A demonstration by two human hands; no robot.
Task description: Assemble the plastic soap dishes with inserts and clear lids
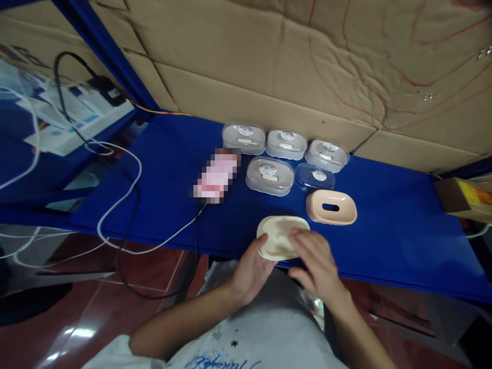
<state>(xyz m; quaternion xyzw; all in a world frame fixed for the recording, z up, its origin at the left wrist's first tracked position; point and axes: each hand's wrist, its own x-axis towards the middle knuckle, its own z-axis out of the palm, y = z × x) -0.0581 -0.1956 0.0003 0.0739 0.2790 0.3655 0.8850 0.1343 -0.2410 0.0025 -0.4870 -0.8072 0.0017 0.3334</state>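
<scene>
Cream dish (274, 237): pale, plain and matte; a rounded oblong is formed, with softly curved ends and a smooth rim. A shallow hollow seems to be enclosed, shaded in the middle; the right end is partly covered by fingers.
Dish position: it is held up at the near edge of the desk (392, 225), in front of the wearer's body, with its long side set roughly across the view.
Left hand (251, 271): the dish is gripped at its left end, the thumb laid over the rim and the palm placed below.
Right hand (319, 264): the grip is spread, fingers extended over the right end and thumb kept apart; whether the dish is touched cannot be told, as the fingers are blurred.
Peach piece (349, 211): a similar rounded oblong, pierced by a dark-looking slot, is set just beyond and right of the dish.
Clear lid (305, 178): it is laid behind the peach piece, marked with a round white label.
Lidded boxes (270, 180): 4 greyish ones are seen under clear, labelled tops, 3 in the back row and 1 in front.
Pixelated pink object (217, 177): it is placed left of the boxes, near a white cable (119, 209).
Cardboard wall (246, 61): the desk is backed by it.
</scene>
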